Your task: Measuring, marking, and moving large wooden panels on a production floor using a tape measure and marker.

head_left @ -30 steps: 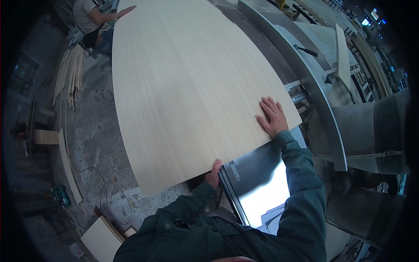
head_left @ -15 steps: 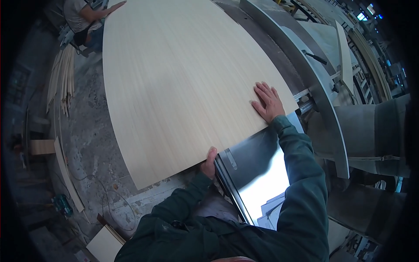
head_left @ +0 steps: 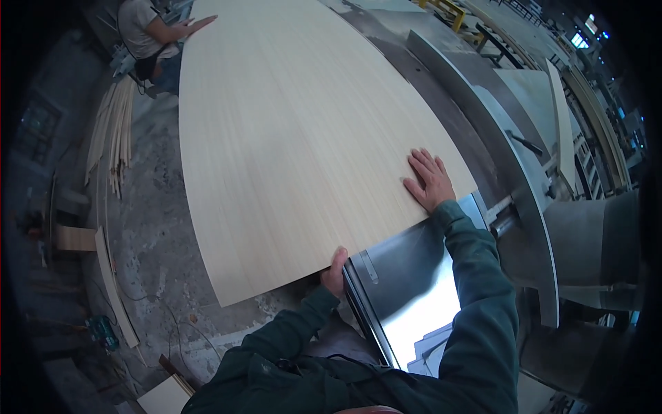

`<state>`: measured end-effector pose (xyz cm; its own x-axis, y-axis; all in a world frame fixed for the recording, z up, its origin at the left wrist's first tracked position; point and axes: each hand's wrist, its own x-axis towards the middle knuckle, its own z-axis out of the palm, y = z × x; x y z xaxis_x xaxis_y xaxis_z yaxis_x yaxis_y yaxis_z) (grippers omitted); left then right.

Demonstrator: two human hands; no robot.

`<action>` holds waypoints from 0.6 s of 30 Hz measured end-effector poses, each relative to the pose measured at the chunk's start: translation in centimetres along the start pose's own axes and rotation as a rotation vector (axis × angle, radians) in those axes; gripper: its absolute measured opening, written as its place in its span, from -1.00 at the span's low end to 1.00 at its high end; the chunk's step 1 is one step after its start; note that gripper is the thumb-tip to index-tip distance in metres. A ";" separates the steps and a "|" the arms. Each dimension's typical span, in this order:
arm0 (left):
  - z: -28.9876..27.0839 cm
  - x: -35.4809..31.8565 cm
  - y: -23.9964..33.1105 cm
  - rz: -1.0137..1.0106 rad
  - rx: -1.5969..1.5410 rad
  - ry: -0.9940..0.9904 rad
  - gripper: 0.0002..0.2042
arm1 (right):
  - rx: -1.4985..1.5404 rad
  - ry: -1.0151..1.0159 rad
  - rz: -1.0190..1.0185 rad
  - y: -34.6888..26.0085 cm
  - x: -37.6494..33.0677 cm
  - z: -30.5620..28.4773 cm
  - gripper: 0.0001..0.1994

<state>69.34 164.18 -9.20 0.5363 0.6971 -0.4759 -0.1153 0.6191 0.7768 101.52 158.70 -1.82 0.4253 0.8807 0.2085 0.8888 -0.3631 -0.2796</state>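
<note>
Panel (head_left: 289, 138), large, flat, pale wood grain, fills the middle of the head view; runs from near the person up past the top edge. Near edge lies over a metal table (head_left: 407, 259), dark with a bright glare patch; near-left corner sticks out past the table, above grey floor (head_left: 153, 200).

Left hand (head_left: 334, 272): gripping the near edge of the panel, thumb on top, other fingers hidden underneath. Sits just beside the table's left rim. Right hand (head_left: 430, 183): open, palm down on the panel's top face near its near-right corner, fingers spread a bit and pointing away from the person; holds nothing. Both sleeves dark green.

Right of panel: dark flat surface (head_left: 452, 114), then a long grey metal bar (head_left: 529, 207), apart from the panel, bent by the lens. Black-handled tool (head_left: 525, 143) beyond the bar.

Upper left: co-worker (head_left: 141, 34) in a light shirt, one hand (head_left: 203, 24) flat on the far-left part of the panel. Thin wood strips (head_left: 123, 138) in a loose bundle below the co-worker. Lower left: green tool (head_left: 103, 332), type unclear, plus stacked boards (head_left: 164, 398), partly cut off by the frame.
</note>
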 end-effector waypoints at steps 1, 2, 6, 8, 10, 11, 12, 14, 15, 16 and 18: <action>0.4 0.4 0.7 -0.036 0.021 -0.014 -0.54 | -0.001 0.004 0.001 -0.1 0.8 0.0 -0.37; 1.0 0.6 1.4 -0.032 0.016 0.023 -0.52 | 0.007 -0.011 0.008 -0.1 1.5 0.1 -0.38; 0.8 3.2 4.4 -0.150 0.129 -0.013 -0.48 | 0.035 -0.019 0.017 -0.1 4.6 0.4 -0.39; 0.7 4.8 5.1 -0.137 0.129 0.000 -0.45 | 0.034 -0.016 0.016 -0.3 6.4 0.8 -0.39; -0.8 7.2 4.6 -0.129 0.081 0.004 -0.45 | 0.042 -0.014 -0.006 -0.7 8.5 1.1 -0.39; -2.2 8.5 4.3 -0.142 0.088 -0.003 -0.45 | 0.040 -0.017 0.010 -1.0 9.5 1.4 -0.39; -3.3 9.9 4.0 -0.192 0.022 -0.047 -0.46 | 0.048 -0.006 -0.005 -1.0 10.5 1.6 -0.39; -2.5 11.1 5.0 -0.196 -0.019 -0.071 -0.46 | 0.042 0.005 -0.014 -0.7 11.8 2.1 -0.38; -1.8 11.4 5.6 -0.215 -0.015 -0.084 -0.46 | 0.034 -0.001 0.007 -0.4 12.2 2.3 -0.38; -1.6 12.0 6.3 -0.173 0.026 -0.056 -0.45 | 0.039 0.001 0.001 -0.3 12.9 2.5 -0.38; -1.0 12.8 7.8 -0.091 0.116 -0.033 -0.42 | 0.039 -0.001 -0.001 -0.2 14.2 2.7 -0.38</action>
<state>74.50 178.30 -9.66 0.5673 0.6265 -0.5344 0.0311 0.6322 0.7742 106.91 172.15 -1.35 0.4241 0.8814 0.2078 0.8820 -0.3500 -0.3156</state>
